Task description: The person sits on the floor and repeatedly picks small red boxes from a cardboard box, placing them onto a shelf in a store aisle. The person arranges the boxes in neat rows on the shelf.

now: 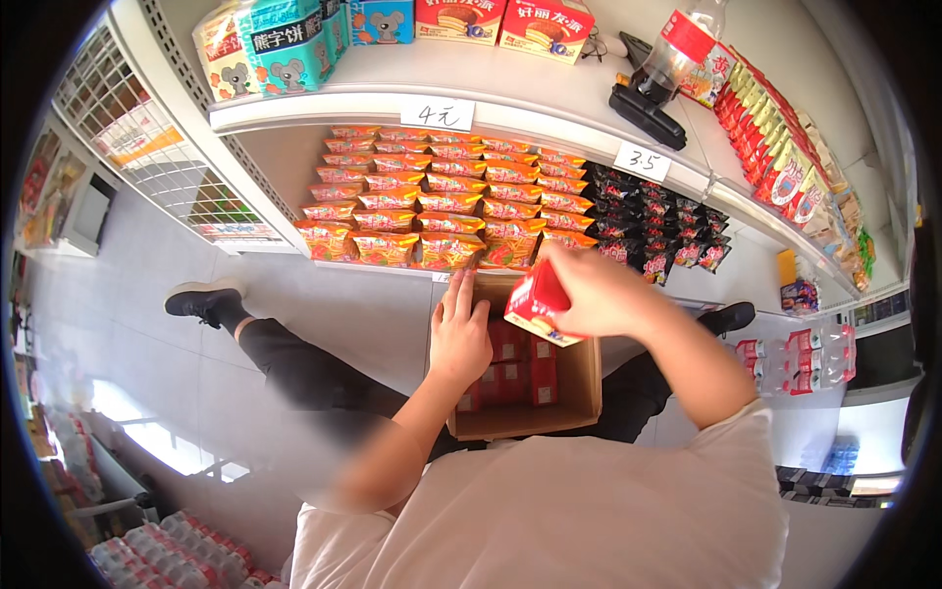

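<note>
My right hand [600, 291] grips a red snack box [541, 305] above the right part of an open cardboard carton [589, 383]. Several more red boxes [509, 372] lie inside the carton, which stands between my legs. My left hand [461, 331] rests at the carton's left edge with nothing held; its fingertips point towards the lower shelf's front edge. Two red and cream boxes of chocolate pies [544, 28] stand on the upper shelf, beside teal koala biscuit packs [287, 48].
Orange snack bags [450, 199] and black snack bags [655, 221] fill the lower shelf in rows. On the upper shelf stand a cola bottle [677, 48], a black device [647, 116] and rows of red bags [773, 140]. Shrink-wrapped bottles [817, 357] stand at the right.
</note>
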`<state>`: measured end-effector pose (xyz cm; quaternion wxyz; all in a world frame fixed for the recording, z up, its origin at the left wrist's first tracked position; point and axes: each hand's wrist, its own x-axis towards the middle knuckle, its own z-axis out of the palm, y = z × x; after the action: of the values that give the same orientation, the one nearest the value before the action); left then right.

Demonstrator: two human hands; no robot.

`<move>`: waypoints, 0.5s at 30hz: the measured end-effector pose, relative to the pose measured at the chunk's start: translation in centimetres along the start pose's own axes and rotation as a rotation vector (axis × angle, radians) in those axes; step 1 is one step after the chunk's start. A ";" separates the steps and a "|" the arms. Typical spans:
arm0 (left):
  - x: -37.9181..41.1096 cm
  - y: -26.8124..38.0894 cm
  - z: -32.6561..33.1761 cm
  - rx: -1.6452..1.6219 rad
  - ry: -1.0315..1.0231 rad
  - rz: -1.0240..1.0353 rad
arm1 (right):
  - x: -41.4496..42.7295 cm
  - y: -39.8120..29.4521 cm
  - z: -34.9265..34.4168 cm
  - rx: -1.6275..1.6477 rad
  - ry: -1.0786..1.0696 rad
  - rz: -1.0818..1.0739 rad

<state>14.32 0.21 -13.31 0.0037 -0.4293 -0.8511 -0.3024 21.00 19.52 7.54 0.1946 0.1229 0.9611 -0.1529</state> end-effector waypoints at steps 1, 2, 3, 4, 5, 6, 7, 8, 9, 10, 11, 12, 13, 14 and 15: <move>0.0 0.1 0.0 0.006 -0.002 0.000 | -0.8 -0.2 -2.4 0.059 0.141 -0.117; 0.0 -0.1 0.1 0.006 0.004 0.003 | -1.3 -1.4 -5.5 0.127 0.177 -0.136; -0.2 -0.2 -0.1 -0.009 0.014 -0.010 | -1.3 -2.0 -7.8 0.108 0.314 -0.311; -0.2 -0.2 -0.1 -0.026 0.023 -0.018 | -0.8 -2.3 -9.8 0.122 0.435 -0.440; -0.2 -0.2 -0.2 -0.042 0.030 -0.020 | -0.8 -3.7 -12.7 0.121 0.465 -0.438; -0.2 -0.3 -0.2 -0.040 0.044 -0.012 | -0.3 -4.7 -14.7 0.112 0.580 -0.476; -0.1 -0.2 -0.3 -0.034 0.043 -0.006 | 1.2 -4.9 -16.2 -0.030 0.766 -0.502; -0.1 -0.2 -0.4 -0.031 0.041 -0.001 | 2.8 -5.4 -18.0 -0.103 0.847 -0.567; -0.2 -0.2 -0.5 -0.025 0.041 -0.005 | 5.1 -5.4 -19.4 -0.197 0.918 -0.582; -0.2 -0.3 -0.6 -0.027 0.036 -0.019 | 2.9 -8.9 -20.1 -0.151 0.800 -0.406; -0.3 -0.3 -0.8 -0.016 0.037 -0.020 | 5.0 -9.2 -21.0 -0.177 0.800 -0.423; -0.1 0.0 -1.0 -0.009 0.036 -0.007 | 7.6 -8.2 -21.3 -0.289 0.851 -0.458; -0.1 0.2 -1.1 -0.002 0.034 0.001 | 10.5 -6.8 -21.3 -0.334 0.881 -0.471; -0.1 0.1 -1.0 -0.011 0.032 0.006 | 13.5 -5.4 -21.1 -0.374 0.909 -0.490; -0.1 0.0 -0.8 -0.032 0.039 0.010 | 15.8 -4.5 -20.9 -0.415 0.936 -0.512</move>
<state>14.18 -0.32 -12.69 0.0152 -0.4276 -0.8437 -0.3242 -1.48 25.29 20.48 -0.2747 -0.1001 0.9539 0.0677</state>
